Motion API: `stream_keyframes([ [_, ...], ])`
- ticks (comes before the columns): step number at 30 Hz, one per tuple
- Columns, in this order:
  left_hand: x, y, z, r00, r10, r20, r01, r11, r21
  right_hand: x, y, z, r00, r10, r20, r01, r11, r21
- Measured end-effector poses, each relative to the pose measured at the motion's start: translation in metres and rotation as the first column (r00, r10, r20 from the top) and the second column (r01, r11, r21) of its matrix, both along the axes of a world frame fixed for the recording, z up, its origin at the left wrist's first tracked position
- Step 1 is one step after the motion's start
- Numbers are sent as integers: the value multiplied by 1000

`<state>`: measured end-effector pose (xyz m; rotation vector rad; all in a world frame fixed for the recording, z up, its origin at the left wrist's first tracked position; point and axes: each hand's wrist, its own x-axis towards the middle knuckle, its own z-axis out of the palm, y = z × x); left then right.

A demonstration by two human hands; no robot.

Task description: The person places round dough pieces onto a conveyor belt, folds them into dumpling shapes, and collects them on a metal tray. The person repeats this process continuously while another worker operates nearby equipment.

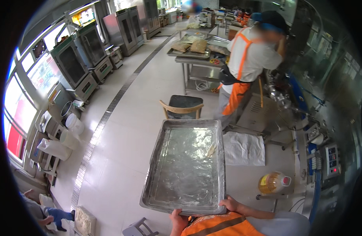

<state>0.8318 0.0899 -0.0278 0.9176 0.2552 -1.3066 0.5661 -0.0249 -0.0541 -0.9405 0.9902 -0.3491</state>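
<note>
A large rectangular metal baking tray (177,173) is held out level in front of my orange apron. Its bottom looks wet or greasy, with whitish smears, and a small pale scrap (210,151) lies near its right side. My left hand (178,221) grips the near edge toward the left, and my right hand (230,204) grips the near right corner. The fingers under the tray are partly hidden. The tray's far end comes up to a wooden-backed chair (182,107) with a dark seat.
A co-worker (243,63) in white and orange stands ahead right beside a steel table (200,61) bearing trays and filled bags. A white sack (243,148) and an oil jug (273,182) are at right. Below left are a stool (140,228) and another person (51,214). Ovens (69,65) line the left wall.
</note>
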Motion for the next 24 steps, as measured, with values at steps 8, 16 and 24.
stream_keyframes([
  [8, 114, -125, 35, 938, 321, 132, -341, 923, 178, 163, -171, 52, 995, 90, 44, -92, 994, 55],
  [16, 204, -210, 32, 822, 409, 396, -477, 874, 87, 308, -351, 57, 889, 437, 136, -451, 888, 91],
  [24, 373, -310, 73, 804, 392, 446, -433, 901, -12, 471, -428, 55, 926, 319, 201, -362, 900, 243],
])
